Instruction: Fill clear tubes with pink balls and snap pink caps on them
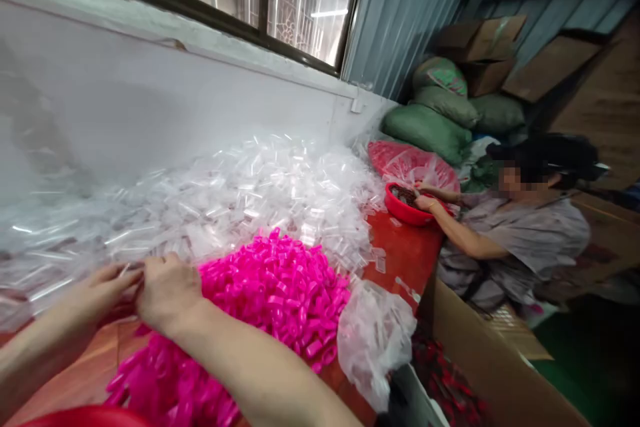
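Observation:
My left hand (107,287) and my right hand (167,290) meet fingertip to fingertip at the near edge of a big heap of clear plastic tubes (225,200). Both hands have their fingers pinched together; what they pinch is too small to make out. Right beside my right hand lies a pile of bright pink plastic caps (270,293), which runs on under my right forearm toward the lower left.
The red table (407,253) runs along a white wall under a window. A clear plastic bag (373,337) sits at the table's near right, beside a cardboard box (490,360). Another person reaches into a red bowl (407,205) at the far end. Green sacks (430,127) are stacked behind.

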